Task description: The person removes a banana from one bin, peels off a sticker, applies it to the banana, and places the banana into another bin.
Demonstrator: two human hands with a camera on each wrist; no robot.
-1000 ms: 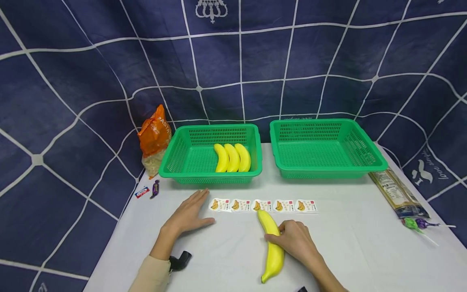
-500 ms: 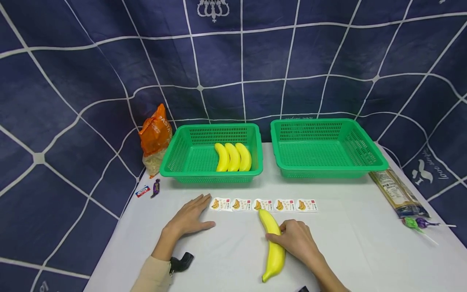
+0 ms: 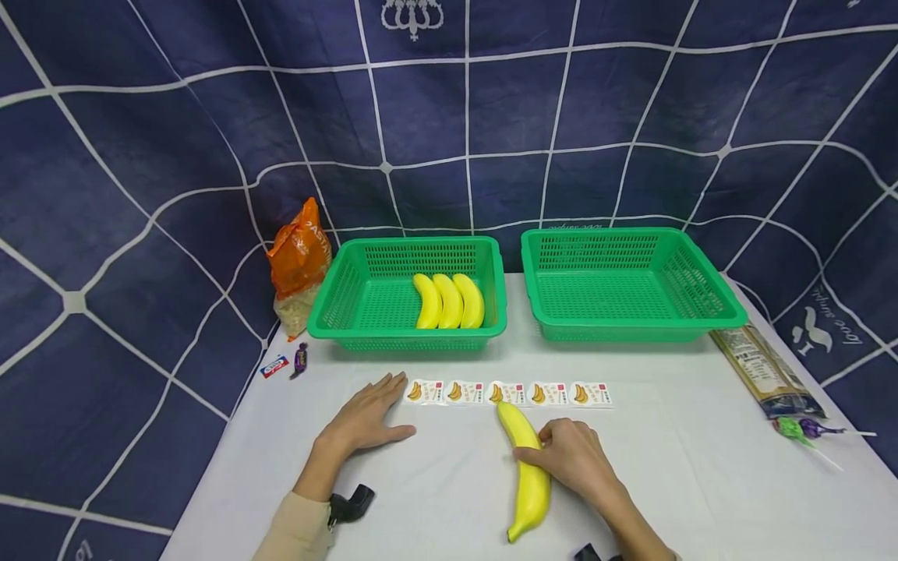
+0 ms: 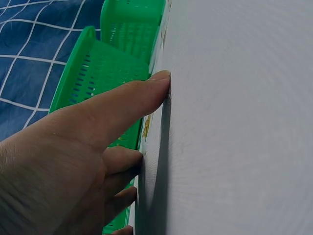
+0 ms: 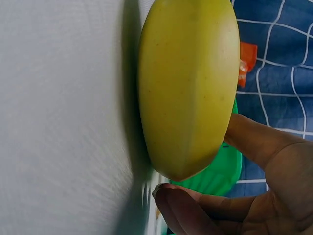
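Observation:
A yellow banana (image 3: 531,489) lies lengthwise on the white table (image 3: 687,483), its far tip at a strip of banana stickers (image 3: 508,393). My right hand (image 3: 571,456) grips its middle, thumb over the top and fingers curled against its side. The right wrist view shows the banana (image 5: 188,83) close up, with the thumb above it and the fingers of the right hand (image 5: 254,196) below. My left hand (image 3: 368,417) rests flat on the table with straight fingers, just left of the strip. In the left wrist view the left hand (image 4: 88,147) presses its fingertips on the cloth.
Two green baskets stand at the back. The left basket (image 3: 407,336) holds three bananas (image 3: 449,300); no contents show in the right basket (image 3: 631,331). An orange bag (image 3: 298,257) and two small candies (image 3: 284,364) lie at the left, a pasta packet (image 3: 765,374) and lollipops (image 3: 800,428) at the right.

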